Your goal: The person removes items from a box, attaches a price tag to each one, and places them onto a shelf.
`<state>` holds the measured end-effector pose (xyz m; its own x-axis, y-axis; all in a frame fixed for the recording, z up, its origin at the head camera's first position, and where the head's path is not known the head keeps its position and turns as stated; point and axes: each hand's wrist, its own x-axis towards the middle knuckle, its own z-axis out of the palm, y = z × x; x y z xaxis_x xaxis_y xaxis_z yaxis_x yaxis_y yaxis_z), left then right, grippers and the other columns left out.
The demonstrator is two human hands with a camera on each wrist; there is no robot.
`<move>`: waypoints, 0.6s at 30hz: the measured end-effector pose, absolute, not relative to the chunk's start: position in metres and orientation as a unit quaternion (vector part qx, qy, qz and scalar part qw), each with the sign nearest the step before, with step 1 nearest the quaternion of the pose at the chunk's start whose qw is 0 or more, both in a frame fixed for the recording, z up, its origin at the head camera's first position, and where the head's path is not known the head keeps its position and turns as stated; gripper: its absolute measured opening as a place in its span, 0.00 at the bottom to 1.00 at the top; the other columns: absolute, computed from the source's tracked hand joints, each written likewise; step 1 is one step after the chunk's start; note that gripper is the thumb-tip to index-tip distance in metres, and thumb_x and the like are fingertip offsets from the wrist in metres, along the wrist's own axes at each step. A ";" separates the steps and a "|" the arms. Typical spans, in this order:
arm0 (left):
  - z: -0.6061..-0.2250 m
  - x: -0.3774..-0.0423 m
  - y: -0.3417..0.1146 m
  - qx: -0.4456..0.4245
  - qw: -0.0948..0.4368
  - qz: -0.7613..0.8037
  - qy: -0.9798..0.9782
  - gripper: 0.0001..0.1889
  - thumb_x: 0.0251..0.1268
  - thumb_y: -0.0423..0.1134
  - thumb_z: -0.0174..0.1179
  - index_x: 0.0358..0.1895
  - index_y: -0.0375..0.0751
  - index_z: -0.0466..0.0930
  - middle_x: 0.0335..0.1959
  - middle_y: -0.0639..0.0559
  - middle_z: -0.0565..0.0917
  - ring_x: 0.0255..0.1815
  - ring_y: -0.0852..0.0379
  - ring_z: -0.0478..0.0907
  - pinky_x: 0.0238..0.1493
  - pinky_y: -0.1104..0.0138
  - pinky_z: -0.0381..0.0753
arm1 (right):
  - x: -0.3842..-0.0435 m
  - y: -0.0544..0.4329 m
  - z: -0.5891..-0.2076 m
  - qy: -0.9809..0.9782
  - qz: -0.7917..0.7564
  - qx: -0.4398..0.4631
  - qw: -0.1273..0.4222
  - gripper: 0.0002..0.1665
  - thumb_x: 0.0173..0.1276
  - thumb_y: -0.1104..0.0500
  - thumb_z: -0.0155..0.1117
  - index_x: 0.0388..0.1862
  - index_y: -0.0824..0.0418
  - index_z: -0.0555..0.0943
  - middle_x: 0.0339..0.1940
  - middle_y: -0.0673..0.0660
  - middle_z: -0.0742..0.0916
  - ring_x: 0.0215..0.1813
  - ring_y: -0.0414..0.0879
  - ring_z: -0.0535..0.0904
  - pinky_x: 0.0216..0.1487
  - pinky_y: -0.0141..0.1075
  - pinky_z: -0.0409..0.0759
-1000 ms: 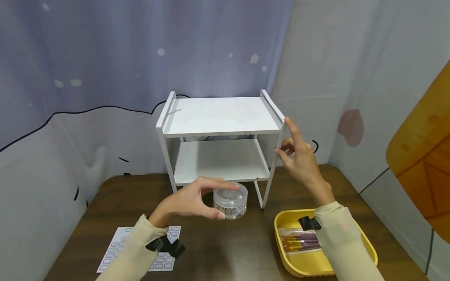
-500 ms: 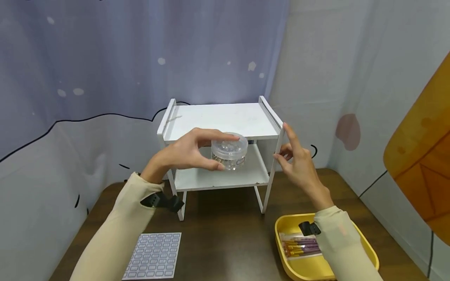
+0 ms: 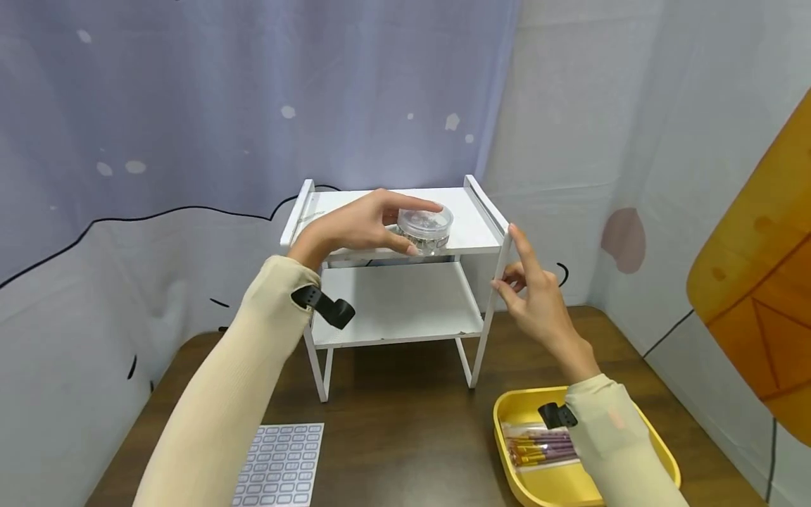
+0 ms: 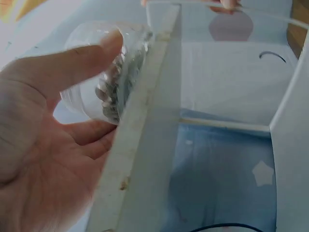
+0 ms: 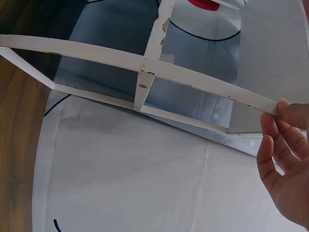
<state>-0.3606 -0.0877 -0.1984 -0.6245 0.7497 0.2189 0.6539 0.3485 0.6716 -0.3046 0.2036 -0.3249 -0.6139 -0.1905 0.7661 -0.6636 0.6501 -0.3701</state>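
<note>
My left hand (image 3: 357, 224) grips a clear round lidded jar (image 3: 431, 238) between thumb and fingers, at the front edge of the upper deck of a white two-tier shelf (image 3: 395, 303). Small metallic-looking pieces show inside the jar (image 4: 112, 94) in the left wrist view, where it lies right against the deck's edge. Whether it rests on the deck I cannot tell. At the shelf's right side, my right hand (image 3: 538, 299) pinches the front upright. In the right wrist view, thumb and fingers of that hand (image 5: 292, 179) meet on the white upright (image 5: 203, 83).
A yellow basket (image 3: 564, 486) with a bag of purple-handled brushes (image 3: 538, 447) stands at the table's right, partly under the right forearm. A sheet of blue-bordered labels (image 3: 281, 461) lies at front left. Fabric walls (image 3: 393, 91) close off the back and sides.
My left hand has lifted the jar from low in front of the shelf up to the upper deck's edge. The right hand has kept its hold on the upright.
</note>
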 end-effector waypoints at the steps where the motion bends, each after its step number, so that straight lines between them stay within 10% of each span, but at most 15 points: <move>1: -0.198 -0.363 -0.086 0.424 0.065 0.372 0.823 0.36 0.55 0.28 0.72 0.70 0.43 0.72 0.64 0.43 0.80 0.50 0.52 0.81 0.52 0.66 0.79 | -0.304 0.203 -0.325 -0.835 0.331 0.256 0.358 0.55 0.58 0.75 0.71 0.80 0.56 0.55 0.27 0.59 0.87 0.27 0.48 0.79 0.32 0.35 0.80; 10: -0.198 -0.371 -0.090 0.385 0.064 0.370 0.843 0.36 0.56 0.27 0.71 0.70 0.47 0.73 0.47 0.44 0.84 0.40 0.56 0.76 0.43 0.71 0.74 | -0.303 0.198 -0.324 -0.838 0.339 0.250 0.348 0.55 0.59 0.74 0.71 0.80 0.54 0.55 0.27 0.59 0.87 0.27 0.48 0.79 0.33 0.35 0.81; 18: -0.194 -0.364 -0.085 0.347 0.006 0.330 0.878 0.35 0.52 0.37 0.76 0.67 0.49 0.77 0.64 0.46 0.80 0.56 0.49 0.78 0.50 0.63 0.77 | -0.303 0.198 -0.325 -0.833 0.338 0.258 0.355 0.55 0.58 0.75 0.71 0.80 0.56 0.56 0.27 0.59 0.87 0.26 0.46 0.79 0.32 0.36 0.81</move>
